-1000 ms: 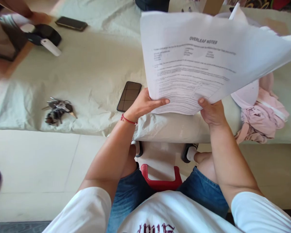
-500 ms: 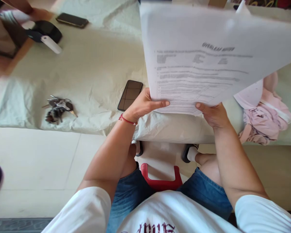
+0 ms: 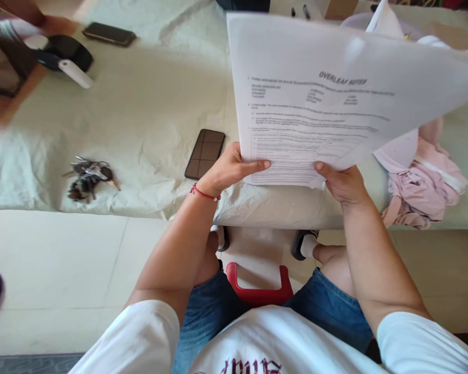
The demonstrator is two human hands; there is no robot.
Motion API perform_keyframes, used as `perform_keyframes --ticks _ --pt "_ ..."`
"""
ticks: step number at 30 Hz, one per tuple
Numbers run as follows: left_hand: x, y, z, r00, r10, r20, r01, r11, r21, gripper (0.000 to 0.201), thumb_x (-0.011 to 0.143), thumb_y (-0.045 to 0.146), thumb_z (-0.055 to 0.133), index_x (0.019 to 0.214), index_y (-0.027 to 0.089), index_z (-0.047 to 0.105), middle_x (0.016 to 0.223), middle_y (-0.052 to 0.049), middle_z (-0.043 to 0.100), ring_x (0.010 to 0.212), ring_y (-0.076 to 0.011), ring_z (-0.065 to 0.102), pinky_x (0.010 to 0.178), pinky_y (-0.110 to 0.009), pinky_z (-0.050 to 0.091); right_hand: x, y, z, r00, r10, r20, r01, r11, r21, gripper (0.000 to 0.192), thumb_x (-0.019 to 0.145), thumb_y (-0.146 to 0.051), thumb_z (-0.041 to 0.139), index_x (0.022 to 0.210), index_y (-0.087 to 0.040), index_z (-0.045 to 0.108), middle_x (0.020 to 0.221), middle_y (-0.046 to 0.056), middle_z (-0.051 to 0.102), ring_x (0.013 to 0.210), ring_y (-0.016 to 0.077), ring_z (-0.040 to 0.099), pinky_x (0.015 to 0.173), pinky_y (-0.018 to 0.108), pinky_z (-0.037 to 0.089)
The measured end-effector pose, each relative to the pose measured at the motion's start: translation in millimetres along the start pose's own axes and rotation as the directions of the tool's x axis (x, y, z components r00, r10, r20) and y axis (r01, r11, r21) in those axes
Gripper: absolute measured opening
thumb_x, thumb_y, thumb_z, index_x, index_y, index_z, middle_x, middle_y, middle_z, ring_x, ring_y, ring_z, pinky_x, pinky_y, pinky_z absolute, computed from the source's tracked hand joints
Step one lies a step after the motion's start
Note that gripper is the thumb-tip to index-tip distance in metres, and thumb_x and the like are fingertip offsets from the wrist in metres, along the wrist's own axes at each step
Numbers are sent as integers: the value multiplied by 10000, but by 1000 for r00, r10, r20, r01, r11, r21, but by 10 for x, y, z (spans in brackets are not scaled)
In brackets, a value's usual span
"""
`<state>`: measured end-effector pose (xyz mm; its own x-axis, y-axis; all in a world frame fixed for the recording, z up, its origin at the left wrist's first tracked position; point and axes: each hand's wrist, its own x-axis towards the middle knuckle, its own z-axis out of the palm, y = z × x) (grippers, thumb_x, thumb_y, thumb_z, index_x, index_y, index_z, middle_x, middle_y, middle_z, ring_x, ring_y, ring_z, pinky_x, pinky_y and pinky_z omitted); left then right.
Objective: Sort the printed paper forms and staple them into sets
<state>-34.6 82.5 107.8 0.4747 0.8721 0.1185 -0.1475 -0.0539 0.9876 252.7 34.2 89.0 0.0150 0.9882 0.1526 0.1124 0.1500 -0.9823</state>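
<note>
A printed sheet of paper (image 3: pixel 312 124), headed "OVERLEAF NOTES", is held up over the near part of the table. My left hand (image 3: pixel 236 167) grips its lower left edge, thumb on the printed side and fingers hidden behind. On the lower right edge my right hand (image 3: pixel 341 182) pinches it the same way. The top of the paper leans away, and its right side flares out. Whether more sheets lie behind it I cannot tell. Just left of my left hand a dark smartphone (image 3: pixel 205 154) lies on the table cover.
The cloth-covered table (image 3: pixel 152 104) bears a bunch of keys (image 3: pixel 91 176), another phone (image 3: pixel 109 34) and a dark round object (image 3: pixel 69 54) with a white strip. Crumpled pink cloth (image 3: pixel 427 179) lies at right. A red stool (image 3: pixel 257 293) shows between my legs. Another person's arm reaches in, upper left.
The paper's top edge has come down slightly in view, uncovering pens and a pale bowl behind it. Its print looks sharper. Both hands keep their grip.
</note>
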Motion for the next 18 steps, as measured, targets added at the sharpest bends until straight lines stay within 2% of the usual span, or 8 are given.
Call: perform_keyframes --ticks 8,13,18 --pt "-18 -20 -5 999 36 25 -38 998 49 578 785 533 968 1271 265 805 1324 -113 813 1408 -382 686 1275 -583 506 -14 50 29 1000 4 19 -4 1000 -1 722 775 -640 954 1404 -376 720 1591 4 673 1582 304 549 1358 530 438" --pt "11 -80 -5 998 36 -50 -35 999 29 536 820 666 896 1159 258 825 1260 -109 833 1410 -387 688 1248 -564 541 -1 42 80 999 23 -44 -24 999 -25 788 769 -704 930 1440 -358 702 1583 19 679 1589 310 539 1371 543 412" --pt "39 -156 -1 994 -30 -102 26 999 -39 535 853 670 871 1169 241 827 1219 -115 847 1395 -389 703 1218 -553 570 1 35 137 996 14 -88 -18 999 -42 754 777 -834 840 1336 -333 762 1460 46 759 1543 344 584 1314 564 484"
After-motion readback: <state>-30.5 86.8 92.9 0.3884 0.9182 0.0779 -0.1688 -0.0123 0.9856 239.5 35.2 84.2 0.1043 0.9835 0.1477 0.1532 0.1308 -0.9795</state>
